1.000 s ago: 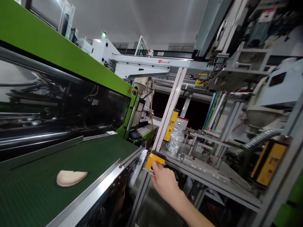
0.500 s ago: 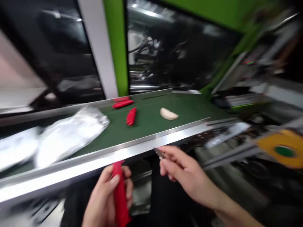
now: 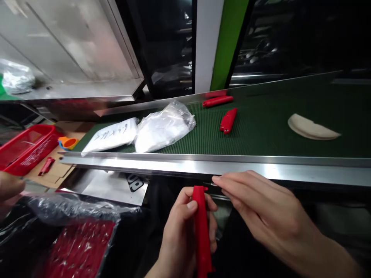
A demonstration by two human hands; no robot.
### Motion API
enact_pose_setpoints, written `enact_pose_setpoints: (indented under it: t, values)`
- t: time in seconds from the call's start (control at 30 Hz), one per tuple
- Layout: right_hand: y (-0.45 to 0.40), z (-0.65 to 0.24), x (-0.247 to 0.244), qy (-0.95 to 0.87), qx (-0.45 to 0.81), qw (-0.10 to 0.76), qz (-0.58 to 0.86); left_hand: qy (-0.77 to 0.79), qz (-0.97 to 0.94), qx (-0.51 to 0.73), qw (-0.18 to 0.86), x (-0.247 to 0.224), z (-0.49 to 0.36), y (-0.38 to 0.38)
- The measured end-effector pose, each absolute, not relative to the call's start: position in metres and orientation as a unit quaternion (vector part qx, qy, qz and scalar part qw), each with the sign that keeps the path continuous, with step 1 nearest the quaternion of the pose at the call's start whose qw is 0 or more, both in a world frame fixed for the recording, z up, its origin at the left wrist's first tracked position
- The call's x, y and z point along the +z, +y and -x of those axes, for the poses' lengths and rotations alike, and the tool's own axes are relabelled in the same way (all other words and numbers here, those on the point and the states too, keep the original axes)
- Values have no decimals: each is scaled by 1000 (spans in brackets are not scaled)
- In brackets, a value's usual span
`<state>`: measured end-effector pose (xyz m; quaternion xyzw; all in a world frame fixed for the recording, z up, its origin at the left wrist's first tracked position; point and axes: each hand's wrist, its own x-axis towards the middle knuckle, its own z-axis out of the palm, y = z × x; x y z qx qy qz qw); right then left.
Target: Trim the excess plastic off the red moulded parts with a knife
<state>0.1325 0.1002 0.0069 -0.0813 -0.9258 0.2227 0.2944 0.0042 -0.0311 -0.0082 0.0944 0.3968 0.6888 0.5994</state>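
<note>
A long, narrow red plastic strip point(image 3: 202, 231) is being clamped by the left hand point(image 3: 179, 231), its thumb being laid along one side and its fingers being curled round the other, on the near side of a bright metal rail point(image 3: 232, 164). The right hand point(image 3: 269, 216) is being held just beside the strip's upper end, apart from it, with the fingers nearly straight and close together; whether anything is being gripped there cannot be told. Beyond the hands, red moulded pieces point(image 3: 228, 121) are being borne by a ribbed green belt point(image 3: 261, 143), with a cream half-round piece point(image 3: 311, 129) to their right and white-filled clear plastic bags point(image 3: 165, 129) to their left. Half a second earlier, a thin metal tool was being pinched by the right hand; now that grip is being hidden. The view is being turned farther left, another person's hand point(image 3: 11, 189) and a red plastic basket point(image 3: 36, 152) being brought in.
</note>
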Motion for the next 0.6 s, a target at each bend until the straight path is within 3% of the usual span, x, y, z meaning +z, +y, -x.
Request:
enact_pose_setpoints:
  t: [0.6]
  values:
    - [94, -121, 7, -935, 164, 310, 50, 377, -73, 692, 611, -9, 2, -41]
